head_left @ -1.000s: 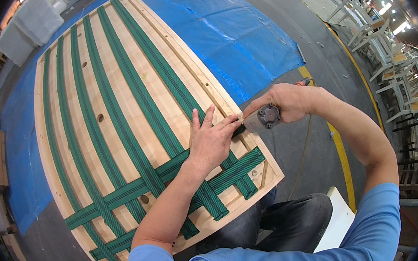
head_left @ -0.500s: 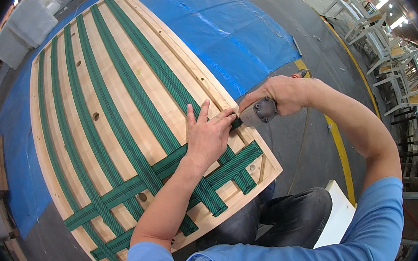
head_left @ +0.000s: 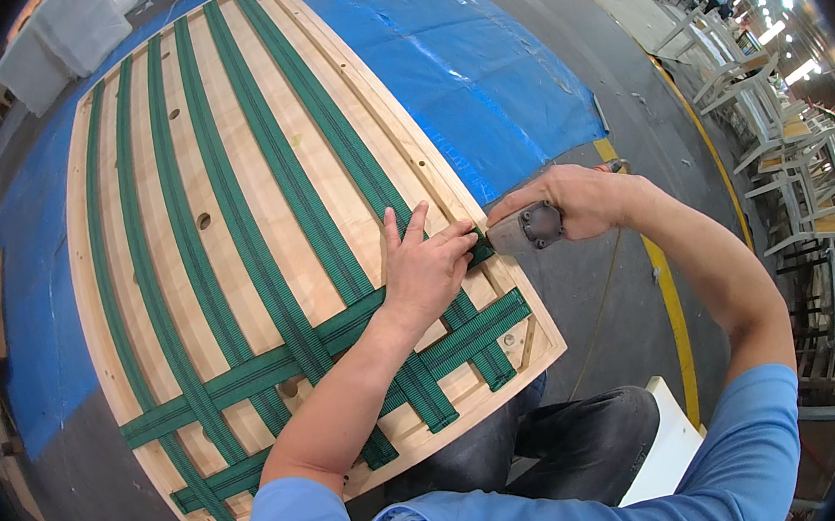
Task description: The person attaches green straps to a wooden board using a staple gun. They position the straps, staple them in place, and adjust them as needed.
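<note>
While webbing is fastened:
Left hand: fingers pressed flat, pinning green webbing strap onto wooden frame.
Right hand: fingers wrapped around grey staple gun, nose at strap end.

Grey concrete floor w/ yellow line. Blue tarp spread on it; wooden frame w/ woven green webbing straps lies on tarp & floor.
</note>
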Available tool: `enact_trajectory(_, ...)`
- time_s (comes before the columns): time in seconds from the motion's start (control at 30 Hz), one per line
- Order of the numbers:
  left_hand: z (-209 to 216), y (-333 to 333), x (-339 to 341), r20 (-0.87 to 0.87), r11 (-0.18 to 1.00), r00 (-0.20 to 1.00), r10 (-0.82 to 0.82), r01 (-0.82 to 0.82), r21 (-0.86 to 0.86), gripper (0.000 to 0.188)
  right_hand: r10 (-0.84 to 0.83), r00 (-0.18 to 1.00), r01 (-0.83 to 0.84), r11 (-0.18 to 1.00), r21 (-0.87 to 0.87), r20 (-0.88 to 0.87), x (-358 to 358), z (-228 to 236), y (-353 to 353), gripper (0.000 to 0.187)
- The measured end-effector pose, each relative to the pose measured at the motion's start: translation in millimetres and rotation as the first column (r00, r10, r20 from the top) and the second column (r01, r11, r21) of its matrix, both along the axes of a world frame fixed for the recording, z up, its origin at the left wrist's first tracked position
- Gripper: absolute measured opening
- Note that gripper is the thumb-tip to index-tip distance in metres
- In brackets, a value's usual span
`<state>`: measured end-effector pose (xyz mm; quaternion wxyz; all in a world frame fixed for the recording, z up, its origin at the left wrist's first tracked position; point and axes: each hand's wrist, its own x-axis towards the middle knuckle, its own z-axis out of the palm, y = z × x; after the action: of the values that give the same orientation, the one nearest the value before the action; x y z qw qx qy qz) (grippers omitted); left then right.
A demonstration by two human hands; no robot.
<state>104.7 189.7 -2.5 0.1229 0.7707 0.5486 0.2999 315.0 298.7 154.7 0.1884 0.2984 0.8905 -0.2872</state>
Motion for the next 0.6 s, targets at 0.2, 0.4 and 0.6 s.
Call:
enact_trajectory(0.2, 1.5, -2.6, -0.1, 0.013, 1.0, 1.0, -0.006, 0.007, -0.014, 0.027, 0.018, 1.0, -0.017, 1.0, -0.022, 0.014, -7.4, 1.8, 5.4, 0.069)
enact_trajectory(0.4, 0.6, -1.2, -3.0, 0.038, 1.0, 0.999, 0.003, -0.003, -0.023, 0.029, -0.011, 0.997, 0.011, 1.0, -0.006, 0.07, -13.1, 3.4, 6.5, 0.068)
enact_trajectory(0.6, 0.9, -0.1, -3.1, 0.017, 1.0, 1.0, 0.005, -0.004, -0.027, 0.03, -0.02, 0.999, 0.019, 1.0, 0.016, 0.032, -16.0, 4.1, 10.6, 0.072)
